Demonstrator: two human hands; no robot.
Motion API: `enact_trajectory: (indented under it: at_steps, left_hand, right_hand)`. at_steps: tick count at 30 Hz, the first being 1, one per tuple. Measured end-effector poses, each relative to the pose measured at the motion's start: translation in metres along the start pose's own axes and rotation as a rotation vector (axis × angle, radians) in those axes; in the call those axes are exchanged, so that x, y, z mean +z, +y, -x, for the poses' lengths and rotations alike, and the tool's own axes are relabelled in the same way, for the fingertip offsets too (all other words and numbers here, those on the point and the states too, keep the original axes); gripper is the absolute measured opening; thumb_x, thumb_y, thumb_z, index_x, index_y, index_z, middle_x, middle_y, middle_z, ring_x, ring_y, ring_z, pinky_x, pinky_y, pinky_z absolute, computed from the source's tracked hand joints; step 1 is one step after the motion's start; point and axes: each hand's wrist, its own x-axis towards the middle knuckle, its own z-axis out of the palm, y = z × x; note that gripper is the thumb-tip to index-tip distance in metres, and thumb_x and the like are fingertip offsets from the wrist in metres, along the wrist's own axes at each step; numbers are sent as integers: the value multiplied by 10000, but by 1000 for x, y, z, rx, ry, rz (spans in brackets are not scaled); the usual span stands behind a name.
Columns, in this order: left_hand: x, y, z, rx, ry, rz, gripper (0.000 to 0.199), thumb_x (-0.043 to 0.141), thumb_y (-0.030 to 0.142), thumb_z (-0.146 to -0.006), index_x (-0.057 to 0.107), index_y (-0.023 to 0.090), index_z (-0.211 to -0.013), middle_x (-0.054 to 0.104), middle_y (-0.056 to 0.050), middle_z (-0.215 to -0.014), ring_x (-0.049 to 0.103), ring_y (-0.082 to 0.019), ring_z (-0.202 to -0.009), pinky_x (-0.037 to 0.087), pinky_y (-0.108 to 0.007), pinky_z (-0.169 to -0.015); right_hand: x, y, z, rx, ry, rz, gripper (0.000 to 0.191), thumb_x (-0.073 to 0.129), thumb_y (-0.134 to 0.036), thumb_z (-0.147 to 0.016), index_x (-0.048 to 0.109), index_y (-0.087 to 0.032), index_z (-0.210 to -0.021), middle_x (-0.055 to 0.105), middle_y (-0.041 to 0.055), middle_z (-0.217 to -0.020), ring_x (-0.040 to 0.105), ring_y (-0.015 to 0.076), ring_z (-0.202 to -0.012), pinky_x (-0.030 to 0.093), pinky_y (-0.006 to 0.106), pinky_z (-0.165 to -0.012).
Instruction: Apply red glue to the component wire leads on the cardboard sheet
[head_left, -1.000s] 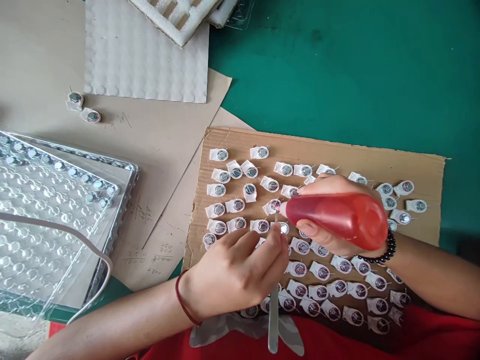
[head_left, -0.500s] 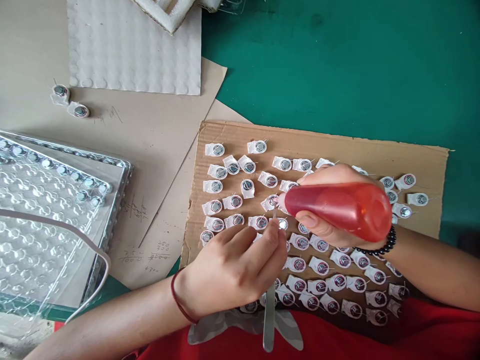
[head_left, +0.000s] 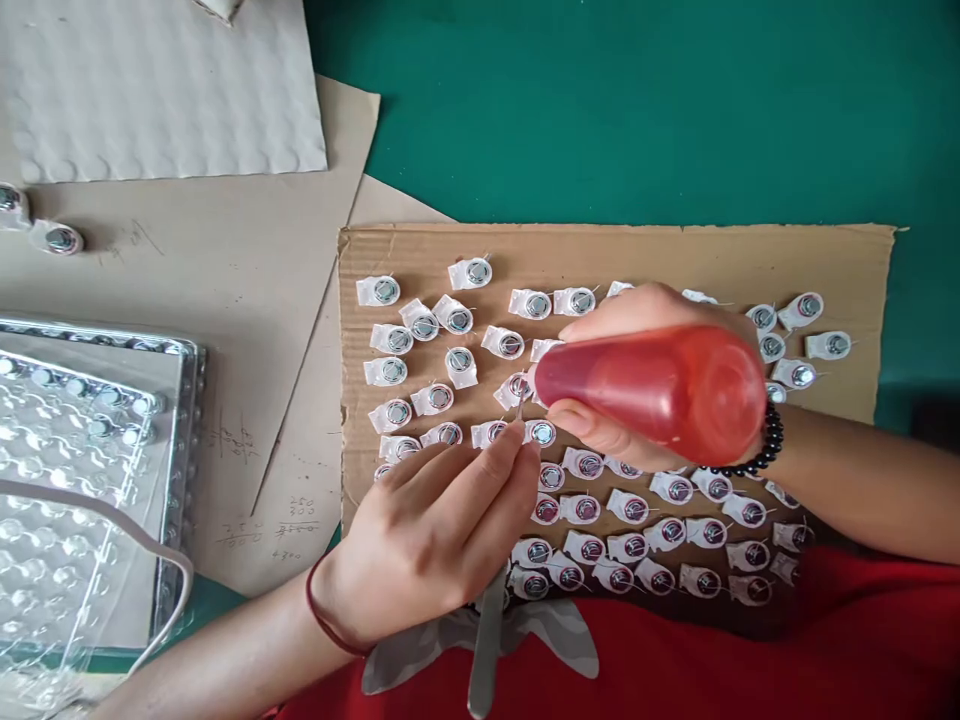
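My right hand [head_left: 600, 425] is wrapped round a squeeze bottle [head_left: 645, 385] of red liquid, tilted so that its narrow tip reaches a small round metal part [head_left: 517, 388] with a white tab. In my left hand [head_left: 465, 520] is a pair of metal tweezers [head_left: 487, 640], pinched between thumb and fingers. The tweezers' fine point meets the same part beside the bottle tip; whether it grips a wire there is too small to tell. Several like parts lie in loose rows on a cardboard sheet [head_left: 637, 255], some hidden beneath my hands.
Clear plastic trays [head_left: 180, 365] holding several round metal pieces stand at the left, crossed by a pale cable [head_left: 97, 500]. Two more tabbed parts [head_left: 60, 238] lie on grey paper [head_left: 247, 260] with handwriting. A bumpy white sheet [head_left: 165, 90] sits above, beside the green tabletop [head_left: 600, 110].
The view has shifted, so board, trays and papers appear further left. Both hands keep their holds, with bottle tip and tweezers still at the same part.
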Motion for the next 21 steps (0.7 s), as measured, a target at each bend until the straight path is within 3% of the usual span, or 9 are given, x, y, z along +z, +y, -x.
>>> enact_trajectory:
  at_steps: [4, 10, 16, 20, 21]
  left_hand:
    - [0, 0, 0, -4, 14, -12, 197, 430, 81, -814, 584, 73, -937, 627, -112, -906, 599, -151, -672, 526, -285, -556]
    - [0, 0, 1, -39, -3, 19, 213, 445, 77, -814, 579, 76, -980, 609, -111, -963, 593, -159, -827, 515, -267, -688]
    - [-1, 1, 1, -48, -26, 26, 205, 482, 57, -790, 587, 81, -965, 619, -99, -961, 591, -140, -822, 506, -264, -712]
    - [-2, 0, 2, -82, -29, 53, 208, 498, 54, -783, 589, 91, -967, 624, -93, -980, 586, -132, -795, 494, -256, -662]
    - [-2, -1, 3, -88, -32, 72, 213, 498, 58, -784, 588, 91, -974, 623, -95, -995, 590, -134, -812, 495, -254, -663]
  right_hand:
    - [-2, 2, 1, 81, -82, 62, 432, 718, -427, -532, 409, -134, -463, 362, -59, -466, 268, -19, -447, 388, 117, -578]
    - [-1, 5, 2, 112, -63, 70, 494, 596, -506, -649, 369, -116, -449, 314, -42, -464, 222, -10, -458, 348, 114, -575]
    - [0, 7, 3, 131, -61, 32, 494, 563, -525, -663, 370, -120, -459, 300, -48, -472, 189, -5, -462, 345, 115, -599]
    - [2, 7, 4, 147, -91, -96, 507, 611, -536, -603, 362, -132, -423, 305, -43, -449, 327, -7, -505, 320, 126, -551]
    - [3, 6, 4, 161, -44, -132, 509, 614, -534, -591, 356, -137, -405, 312, -40, -435, 366, -5, -517, 308, 129, -522]
